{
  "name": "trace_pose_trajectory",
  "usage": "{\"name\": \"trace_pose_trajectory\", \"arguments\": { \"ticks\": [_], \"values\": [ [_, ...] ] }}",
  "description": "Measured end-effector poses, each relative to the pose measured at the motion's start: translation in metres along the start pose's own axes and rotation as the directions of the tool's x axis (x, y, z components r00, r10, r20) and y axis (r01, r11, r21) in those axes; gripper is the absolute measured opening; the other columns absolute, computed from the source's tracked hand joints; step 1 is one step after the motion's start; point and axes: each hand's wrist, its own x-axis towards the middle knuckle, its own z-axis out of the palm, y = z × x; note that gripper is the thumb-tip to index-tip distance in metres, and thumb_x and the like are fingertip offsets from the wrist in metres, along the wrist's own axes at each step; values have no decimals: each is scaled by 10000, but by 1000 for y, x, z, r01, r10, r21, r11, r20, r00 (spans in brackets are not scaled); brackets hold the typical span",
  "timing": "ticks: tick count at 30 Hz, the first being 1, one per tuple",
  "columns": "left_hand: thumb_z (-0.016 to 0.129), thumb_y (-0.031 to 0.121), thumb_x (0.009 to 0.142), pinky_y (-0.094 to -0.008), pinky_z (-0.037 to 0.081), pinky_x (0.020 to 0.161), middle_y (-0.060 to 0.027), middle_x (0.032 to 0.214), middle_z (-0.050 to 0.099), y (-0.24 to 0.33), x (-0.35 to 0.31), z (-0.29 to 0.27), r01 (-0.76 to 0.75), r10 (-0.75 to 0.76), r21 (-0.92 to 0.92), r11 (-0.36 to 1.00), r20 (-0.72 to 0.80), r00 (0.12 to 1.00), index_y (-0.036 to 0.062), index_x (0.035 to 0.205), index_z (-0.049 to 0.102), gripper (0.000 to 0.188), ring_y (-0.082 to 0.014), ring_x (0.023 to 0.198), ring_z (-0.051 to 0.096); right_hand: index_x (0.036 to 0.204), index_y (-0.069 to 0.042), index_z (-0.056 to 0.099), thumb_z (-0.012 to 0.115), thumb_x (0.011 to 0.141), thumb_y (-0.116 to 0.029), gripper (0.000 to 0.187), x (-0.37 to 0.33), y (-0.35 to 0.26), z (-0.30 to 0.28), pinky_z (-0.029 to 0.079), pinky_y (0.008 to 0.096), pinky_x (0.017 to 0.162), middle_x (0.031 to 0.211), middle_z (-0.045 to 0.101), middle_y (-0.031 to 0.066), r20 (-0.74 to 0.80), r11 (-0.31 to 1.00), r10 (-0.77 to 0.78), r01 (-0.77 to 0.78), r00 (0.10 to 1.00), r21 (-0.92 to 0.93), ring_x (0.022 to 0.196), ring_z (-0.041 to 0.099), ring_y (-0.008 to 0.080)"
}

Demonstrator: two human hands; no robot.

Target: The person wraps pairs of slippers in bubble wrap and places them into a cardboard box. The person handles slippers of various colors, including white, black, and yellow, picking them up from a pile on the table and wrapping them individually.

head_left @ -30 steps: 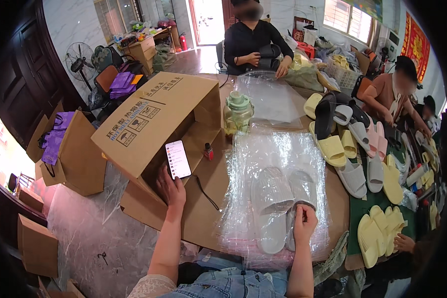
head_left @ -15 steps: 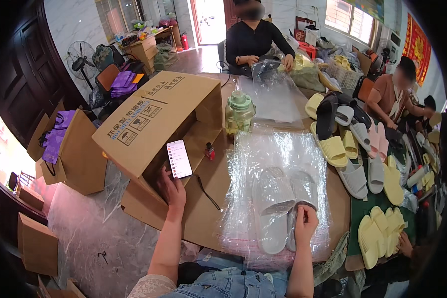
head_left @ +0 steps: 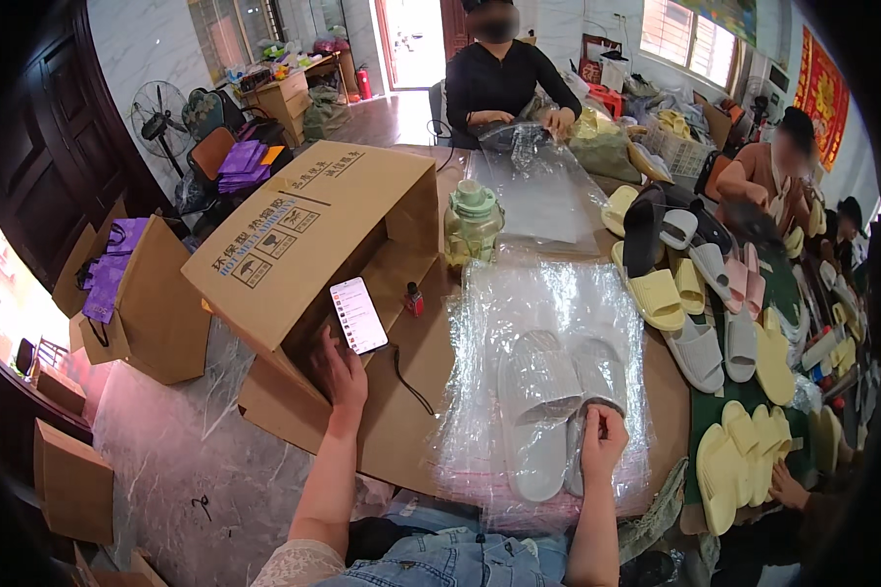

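My left hand [head_left: 339, 377] is open at the lower left side of a lit smartphone [head_left: 360, 315], fingers spread by its edge. The phone leans at the mouth of a big cardboard box [head_left: 308, 235]. My right hand [head_left: 604, 442] is closed on the inner side of a grey slipper [head_left: 598, 370], just below its strap. The matching grey slipper [head_left: 538, 416] lies to its left, toe pointing away from me. A stack of clear plastic bags [head_left: 480, 318] spreads around the pair; I cannot tell whether the slippers are inside one.
A small red bottle [head_left: 414, 299] and a black strap [head_left: 411, 382] lie near the box. Beyond stands a green-lidded jug [head_left: 474, 220]. Yellow slippers [head_left: 739, 460] and other pairs crowd the right side, with a co-worker's hand [head_left: 789, 486] there. Another person [head_left: 504, 83] handles clear plastic opposite.
The phone has shifted slightly to the right, away from my left fingers. My right hand stays in place. Co-workers' hands moved, and the yellow slippers at right shifted a little.
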Motion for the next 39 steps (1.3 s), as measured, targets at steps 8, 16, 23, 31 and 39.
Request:
{"name": "trace_pose_trajectory", "arguments": {
  "ticks": [8, 16, 23, 31, 39],
  "values": [
    [598, 138, 916, -583, 291, 1128, -234, 1434, 479, -3, 20, 7, -54, 46, 76, 996, 106, 993, 71, 1320, 567, 411, -449, 1334, 397, 935, -20, 713, 683, 939, -85, 72, 0, 3, 0, 379, 224, 540, 785, 636, 8, 1, 1000, 3, -3, 1000, 8, 627, 492, 61],
    [647, 115, 897, -619, 279, 1124, -259, 1515, 373, 1, 12, 12, -86, 86, 15, 996, 20, 996, 126, 1189, 637, 293, -505, 1381, 308, 944, -17, 715, 674, 948, -91, 85, 0, 3, -2, 373, 223, 540, 791, 626, 8, 20, 1000, 2, -2, 1000, 1, 632, 484, 58],
    [628, 111, 903, -613, 280, 1138, -287, 1550, 321, -4, 11, 16, -97, 93, 86, 991, 57, 994, 121, 1217, 648, 315, -517, 1425, 257, 949, -18, 719, 670, 946, -92, 89, 1, 2, -1, 367, 230, 534, 784, 625, 10, 12, 1000, -11, 11, 1000, -22, 622, 474, 60],
    [565, 134, 914, -609, 265, 1161, -322, 1539, 320, 3, 15, 13, -51, 37, 138, 989, 105, 994, 100, 1477, 462, 573, -513, 1422, 277, 945, -19, 720, 668, 944, -92, 90, 2, -3, -1, 358, 233, 530, 772, 619, 5, -1, 1000, -12, 12, 1000, -29, 613, 462, 57],
    [538, 103, 900, -615, 224, 1169, -260, 1532, 362, -13, 12, 13, -63, 64, -16, 998, 50, 997, 99, 1342, 549, 442, -488, 1408, 305, 933, -23, 718, 675, 936, -83, 75, 0, 3, -1, 362, 227, 535, 772, 614, -1, 10, 999, 35, -34, 999, -3, 621, 469, 55]
  ]
}}
